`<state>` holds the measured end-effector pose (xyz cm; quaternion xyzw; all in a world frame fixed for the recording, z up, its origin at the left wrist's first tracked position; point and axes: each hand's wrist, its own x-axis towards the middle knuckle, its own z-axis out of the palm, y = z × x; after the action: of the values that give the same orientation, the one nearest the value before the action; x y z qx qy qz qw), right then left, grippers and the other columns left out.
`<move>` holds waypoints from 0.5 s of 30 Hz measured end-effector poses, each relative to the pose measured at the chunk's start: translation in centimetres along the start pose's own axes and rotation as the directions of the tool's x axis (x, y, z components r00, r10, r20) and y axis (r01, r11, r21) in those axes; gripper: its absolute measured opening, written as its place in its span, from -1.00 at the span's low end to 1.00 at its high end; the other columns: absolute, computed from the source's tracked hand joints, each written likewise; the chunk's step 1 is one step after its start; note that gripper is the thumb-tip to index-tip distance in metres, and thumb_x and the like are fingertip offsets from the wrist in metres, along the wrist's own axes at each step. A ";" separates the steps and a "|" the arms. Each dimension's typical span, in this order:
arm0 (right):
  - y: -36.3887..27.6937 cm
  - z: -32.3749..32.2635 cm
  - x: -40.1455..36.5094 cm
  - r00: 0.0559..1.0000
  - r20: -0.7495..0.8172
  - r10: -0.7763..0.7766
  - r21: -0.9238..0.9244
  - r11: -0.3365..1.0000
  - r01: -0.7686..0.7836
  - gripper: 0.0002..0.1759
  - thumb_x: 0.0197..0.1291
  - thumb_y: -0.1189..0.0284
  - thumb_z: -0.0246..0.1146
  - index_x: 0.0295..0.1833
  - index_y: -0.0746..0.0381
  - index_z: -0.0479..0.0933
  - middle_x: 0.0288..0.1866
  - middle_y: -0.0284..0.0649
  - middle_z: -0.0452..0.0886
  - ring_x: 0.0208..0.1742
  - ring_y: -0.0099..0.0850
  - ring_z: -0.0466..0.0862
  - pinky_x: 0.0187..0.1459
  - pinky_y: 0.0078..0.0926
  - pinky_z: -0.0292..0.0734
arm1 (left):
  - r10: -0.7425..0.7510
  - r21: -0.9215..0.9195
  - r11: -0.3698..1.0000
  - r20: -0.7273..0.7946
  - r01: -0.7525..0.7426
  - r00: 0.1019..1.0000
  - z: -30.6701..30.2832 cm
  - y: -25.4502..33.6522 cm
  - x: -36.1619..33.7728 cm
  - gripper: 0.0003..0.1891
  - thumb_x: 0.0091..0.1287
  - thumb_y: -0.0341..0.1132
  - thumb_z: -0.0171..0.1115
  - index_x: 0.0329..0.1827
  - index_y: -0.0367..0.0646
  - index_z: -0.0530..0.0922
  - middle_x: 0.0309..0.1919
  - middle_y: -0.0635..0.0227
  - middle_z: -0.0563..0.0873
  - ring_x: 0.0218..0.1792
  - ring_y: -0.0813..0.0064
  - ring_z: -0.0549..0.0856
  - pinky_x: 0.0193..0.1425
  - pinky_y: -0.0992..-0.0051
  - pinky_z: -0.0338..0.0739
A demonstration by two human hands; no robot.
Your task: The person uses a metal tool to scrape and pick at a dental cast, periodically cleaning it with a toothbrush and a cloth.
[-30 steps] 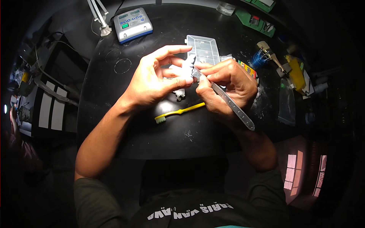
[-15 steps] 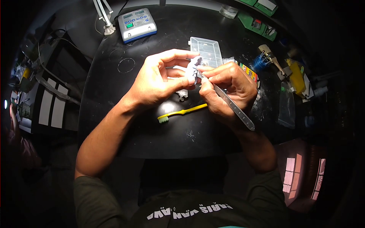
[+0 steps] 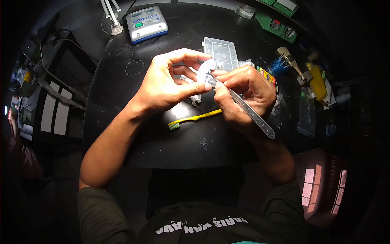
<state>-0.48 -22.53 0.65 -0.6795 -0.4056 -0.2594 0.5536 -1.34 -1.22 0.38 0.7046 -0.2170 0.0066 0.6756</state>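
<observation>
Left hand [image 3: 166, 79] is pinching the white piece [image 3: 205, 71] by its ends: index fingertip at the top, thumb at the bottom, other fingers curling in behind. Digits are standing apart only by the piece's own height, so it's clamped, not loose. Right hand [image 3: 248, 91] is closing on the flat metal tool [image 3: 255, 116] pen-style, thumb against fingers, marked tail sticking out low right. Tool's front end is meeting the piece's right side; glare is hiding whether it's biting or just resting. Can't tell if right fingertips are touching the piece too.

Piece is sitting up off the black table [image 3: 162, 150], between the hands, above the yellow toothbrush [image 3: 195, 118] and just left of the clear box [image 3: 222, 53].

Handling, my read: light, stiff, plaster-like, probably brittle at thin edges, maybe dusty-slick. I'd be gripping the thick body end to end, light pressure, fingertips clear of the tool tip. Tool looks rigid, thin; mid-shank is the place to be holding it.
</observation>
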 end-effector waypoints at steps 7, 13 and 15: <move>-0.6 -0.2 -0.1 0.995 0.001 0.104 0.098 0.990 -0.104 -0.87 0.16 0.66 0.44 -0.30 0.36 0.59 -0.26 -0.07 0.78 -0.22 -0.44 0.84 -0.09 -0.46 0.77 | -0.005 0.006 1.000 -0.001 0.005 1.000 0.1 0.0 0.0 -0.37 0.16 -0.47 0.69 0.33 -0.25 0.63 -0.03 0.33 0.74 -0.07 0.58 0.73 0.05 0.51 0.77; -0.5 -0.4 -0.3 0.992 0.060 0.114 0.100 0.988 -0.120 -0.89 0.31 0.68 0.36 -0.18 0.35 0.54 -0.18 -0.02 0.74 -0.08 -0.39 0.80 0.07 -0.43 0.70 | -0.006 0.003 1.000 -0.017 0.006 1.000 0.1 0.2 0.0 -0.36 0.13 -0.53 0.69 0.32 -0.24 0.63 -0.04 0.32 0.73 -0.09 0.56 0.76 0.04 0.51 0.79; -0.6 -0.2 -0.1 0.990 0.012 0.137 0.143 0.980 -0.138 -0.88 0.24 0.68 0.40 -0.24 0.35 0.57 -0.22 -0.04 0.76 -0.15 -0.44 0.81 -0.03 -0.46 0.74 | -0.002 -0.002 1.000 -0.020 0.002 1.000 0.2 0.1 0.0 -0.35 0.12 -0.54 0.69 0.32 -0.25 0.63 -0.04 0.31 0.72 -0.10 0.56 0.76 0.03 0.52 0.79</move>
<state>-1.04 -22.69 0.94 -0.6646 -0.3759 -0.1901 0.6172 -1.47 -1.38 0.48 0.7042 -0.2093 0.0129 0.6783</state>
